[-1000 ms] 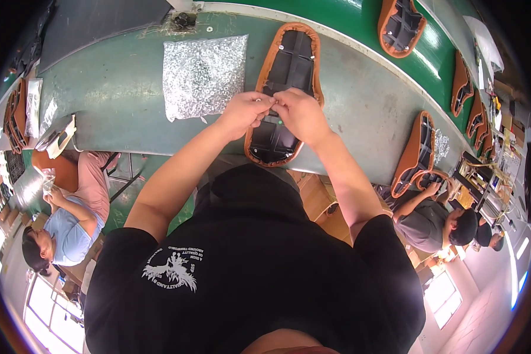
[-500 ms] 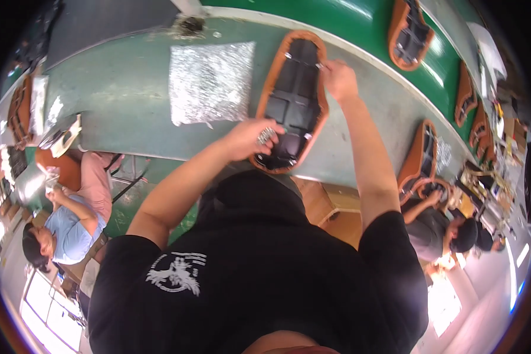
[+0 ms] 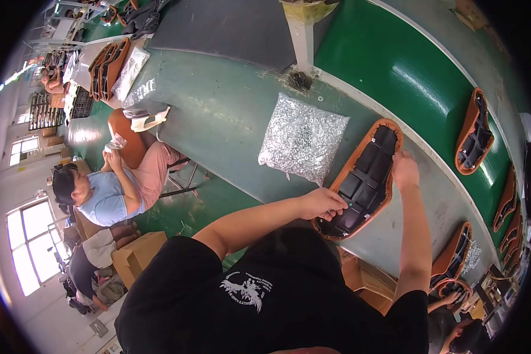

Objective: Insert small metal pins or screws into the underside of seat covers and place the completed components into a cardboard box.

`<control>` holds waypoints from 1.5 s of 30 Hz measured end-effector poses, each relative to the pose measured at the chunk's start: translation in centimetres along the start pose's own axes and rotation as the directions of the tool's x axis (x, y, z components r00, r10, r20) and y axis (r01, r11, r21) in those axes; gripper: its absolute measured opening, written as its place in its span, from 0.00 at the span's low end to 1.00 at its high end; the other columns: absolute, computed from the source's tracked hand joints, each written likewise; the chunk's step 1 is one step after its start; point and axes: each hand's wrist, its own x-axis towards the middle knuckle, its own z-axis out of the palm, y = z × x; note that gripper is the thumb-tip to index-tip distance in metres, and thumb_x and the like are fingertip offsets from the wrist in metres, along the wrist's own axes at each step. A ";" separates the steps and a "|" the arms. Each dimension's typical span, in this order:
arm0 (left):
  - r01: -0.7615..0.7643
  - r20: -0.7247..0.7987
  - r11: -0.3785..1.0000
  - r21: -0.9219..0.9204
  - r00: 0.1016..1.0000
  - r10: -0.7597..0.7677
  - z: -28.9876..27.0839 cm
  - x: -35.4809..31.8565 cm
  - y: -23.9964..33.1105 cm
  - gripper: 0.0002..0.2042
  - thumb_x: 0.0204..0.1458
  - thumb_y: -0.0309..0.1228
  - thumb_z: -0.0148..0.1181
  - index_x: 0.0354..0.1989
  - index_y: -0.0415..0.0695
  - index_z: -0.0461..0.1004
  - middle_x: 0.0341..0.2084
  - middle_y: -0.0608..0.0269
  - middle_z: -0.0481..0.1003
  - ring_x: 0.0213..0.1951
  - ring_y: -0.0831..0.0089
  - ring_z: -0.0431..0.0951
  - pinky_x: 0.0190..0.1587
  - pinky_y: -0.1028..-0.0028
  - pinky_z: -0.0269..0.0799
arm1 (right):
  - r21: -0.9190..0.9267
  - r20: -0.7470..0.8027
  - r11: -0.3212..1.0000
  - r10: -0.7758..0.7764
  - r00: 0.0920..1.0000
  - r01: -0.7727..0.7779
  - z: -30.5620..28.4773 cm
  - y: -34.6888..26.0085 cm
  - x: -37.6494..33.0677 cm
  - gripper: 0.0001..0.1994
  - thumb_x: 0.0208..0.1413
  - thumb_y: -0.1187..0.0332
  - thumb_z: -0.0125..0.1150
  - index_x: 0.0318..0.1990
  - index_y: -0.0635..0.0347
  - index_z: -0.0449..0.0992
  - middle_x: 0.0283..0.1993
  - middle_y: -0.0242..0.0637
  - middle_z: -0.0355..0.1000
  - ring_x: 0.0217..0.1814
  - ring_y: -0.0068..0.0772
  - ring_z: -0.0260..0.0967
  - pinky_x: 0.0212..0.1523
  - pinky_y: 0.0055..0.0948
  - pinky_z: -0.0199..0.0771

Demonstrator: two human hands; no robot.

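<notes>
An upturned seat shell [image 3: 366,177], orange-brown at the rim and black inside, lies slanted on the green-grey workbench [image 3: 230,124]. My left hand [image 3: 321,203] is at the shell's near end, fingers pinched together against the black inner side. Whether they hold something small is hidden. My right hand [image 3: 404,170] grips the shell's right rim further up. A clear bag of small silvery metal rings [image 3: 301,138] lies just left of the shell.
More upturned seat shells [image 3: 475,133] ride the green conveyor [image 3: 407,65] beyond the bench and sit along its right end [image 3: 454,253]. A seated person in a light blue top [image 3: 109,189] works at the left. Stacked shells [image 3: 106,65] lie at the far left.
My hands, together over the shell's near end a second ago, have parted. The right hand moved up to the right rim and the left stayed low. The view has swung left.
</notes>
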 end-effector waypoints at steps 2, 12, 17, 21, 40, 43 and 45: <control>-0.020 0.000 1.000 0.009 1.000 0.020 -0.1 0.1 0.1 0.11 0.62 0.28 0.60 0.50 0.37 0.78 0.35 0.63 0.77 0.32 0.77 0.76 0.33 0.76 0.74 | -0.016 0.019 1.000 -0.019 1.000 0.019 -0.2 0.0 0.4 0.06 0.62 0.71 0.55 0.36 0.63 0.75 0.44 0.49 0.73 0.48 0.58 0.73 0.48 0.51 0.76; -0.018 -0.033 0.999 0.027 0.999 0.019 -0.8 -0.3 -0.3 0.12 0.60 0.26 0.62 0.50 0.35 0.78 0.36 0.63 0.77 0.32 0.77 0.76 0.33 0.76 0.75 | -0.188 0.192 0.980 0.099 0.976 -0.062 -2.1 -1.9 1.7 0.14 0.69 0.65 0.46 0.42 0.61 0.79 0.46 0.50 0.78 0.48 0.55 0.77 0.50 0.47 0.78; -0.020 -0.043 1.000 0.020 0.999 0.021 -1.2 -0.2 -0.4 0.12 0.62 0.29 0.61 0.50 0.36 0.78 0.34 0.64 0.76 0.31 0.77 0.75 0.33 0.76 0.75 | -0.193 0.247 0.965 0.226 0.942 -0.180 -2.0 -2.0 2.4 0.22 0.70 0.55 0.45 0.39 0.63 0.81 0.44 0.52 0.79 0.45 0.56 0.78 0.48 0.49 0.79; -0.016 -0.090 1.000 0.016 0.996 0.018 -1.4 -0.6 -0.6 0.10 0.64 0.33 0.61 0.45 0.38 0.79 0.31 0.67 0.74 0.30 0.78 0.73 0.31 0.78 0.72 | -0.196 0.325 0.951 0.294 0.899 -0.240 -3.4 -3.3 2.6 0.20 0.70 0.56 0.45 0.41 0.61 0.80 0.45 0.52 0.79 0.47 0.56 0.78 0.49 0.49 0.79; 0.018 -0.182 1.000 0.019 0.983 -0.014 0.5 -0.5 -1.8 0.12 0.64 0.41 0.58 0.41 0.44 0.80 0.26 0.74 0.70 0.28 0.82 0.67 0.28 0.79 0.62 | 0.700 0.007 0.714 0.002 1.000 -0.006 -3.7 -12.4 -13.4 0.11 0.53 0.75 0.64 0.45 0.60 0.79 0.40 0.45 0.75 0.39 0.41 0.78 0.40 0.35 0.78; 0.043 -0.216 0.997 -0.064 0.975 -0.056 2.4 -0.6 -3.1 0.11 0.65 0.39 0.58 0.40 0.45 0.77 0.27 0.73 0.69 0.28 0.80 0.66 0.28 0.78 0.60 | 0.859 0.059 0.504 0.085 0.995 -0.094 -3.0 -16.3 -17.7 0.11 0.50 0.73 0.68 0.43 0.59 0.80 0.36 0.40 0.74 0.39 0.43 0.76 0.39 0.36 0.78; 0.069 -0.165 0.992 -0.102 0.983 -0.086 2.6 -0.8 -4.2 0.10 0.65 0.38 0.57 0.39 0.45 0.76 0.27 0.71 0.70 0.28 0.80 0.66 0.28 0.78 0.60 | 0.817 0.024 0.568 0.139 0.990 -0.100 -2.3 -16.9 -19.1 0.11 0.50 0.73 0.69 0.42 0.59 0.80 0.36 0.40 0.73 0.38 0.43 0.76 0.39 0.36 0.77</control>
